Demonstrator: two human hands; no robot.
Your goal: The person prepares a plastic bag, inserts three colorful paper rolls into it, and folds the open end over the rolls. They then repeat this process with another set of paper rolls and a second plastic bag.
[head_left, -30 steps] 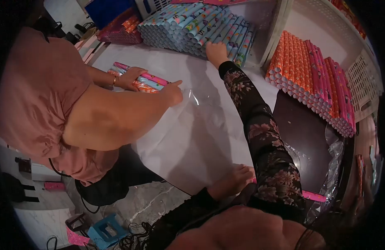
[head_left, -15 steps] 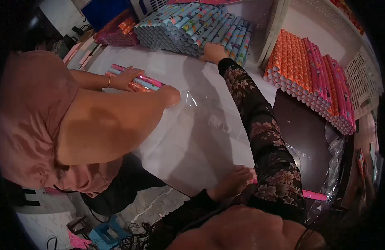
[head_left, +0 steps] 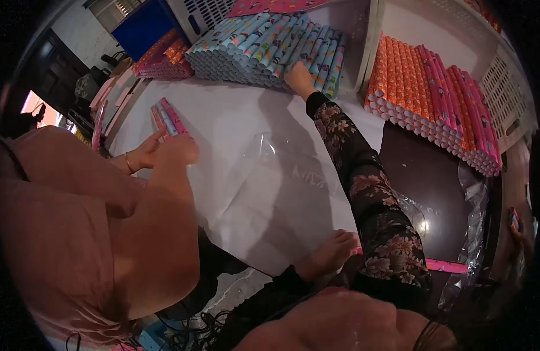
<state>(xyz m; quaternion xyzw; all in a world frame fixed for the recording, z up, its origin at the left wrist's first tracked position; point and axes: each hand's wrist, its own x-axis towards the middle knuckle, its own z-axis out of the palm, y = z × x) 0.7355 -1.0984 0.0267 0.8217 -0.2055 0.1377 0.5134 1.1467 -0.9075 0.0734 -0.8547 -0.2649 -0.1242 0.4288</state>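
Observation:
My right hand (head_left: pixel 299 77), at the end of a floral sleeve, reaches to the front of a stack of light blue patterned rolls (head_left: pixel 264 44), its fingers curled on one of them. Near the table's front edge, my left hand (head_left: pixel 334 251) is closed around a pink roll (head_left: pixel 445 266). The roll passes under my right forearm, and its far end shows on the right. Clear plastic film (head_left: pixel 273 146) lies on the white sheet (head_left: pixel 240 199) between my hands and the co-worker.
At the left, a co-worker (head_left: pixel 71 234) in pink holds several rolls (head_left: pixel 169 117). Orange and pink rolls (head_left: pixel 422 96) are stacked at the right beside a white crate (head_left: pixel 506 105). Crumpled plastic (head_left: pixel 474 216) lies along the dark table (head_left: pixel 419 175). A blue box (head_left: pixel 144 29) stands back left.
The co-worker's hands and rolls have moved left, and those rolls now point away from me. My right hand stays at the blue stack, and my left hand has barely moved.

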